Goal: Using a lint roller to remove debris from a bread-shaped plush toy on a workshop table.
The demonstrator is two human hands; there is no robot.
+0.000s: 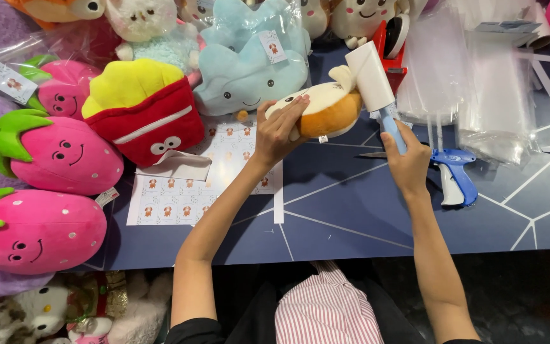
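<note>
Reaching forward over the dark blue table [364, 210] with both forearms bare, elbows low near the striped garment [326, 312] at the bottom edge.

Left hand [279, 130]: wrapping fingers over the near side of a small cream-and-orange plush toy [326, 111], gripping it and lifting it just above the tabletop, wrist bent slightly up.

Right hand [408, 159]: clenching around the light blue handle of a lint roller [372, 79], holding it tilted up and away, its white roll pressing against the far right side of the plush toy.

Lying just right of the right hand: a blue-and-white tagging gun [454, 175]. Stacking up beyond it: clear plastic bags [472, 83]. Standing just past the roller: a red tape dispenser [393, 41].

Spreading under and left of the left forearm: a white sticker sheet [179, 191] with small printed pictures. Crowding farther left of the left hand: a red and yellow fries plush [144, 111], three pink strawberry plushes [52, 153], and beyond the hand a pale blue cloud plush [249, 70]. Piling along the far edge: more soft toys. Showing below the table at the near left: further white plush animals [27, 315].
</note>
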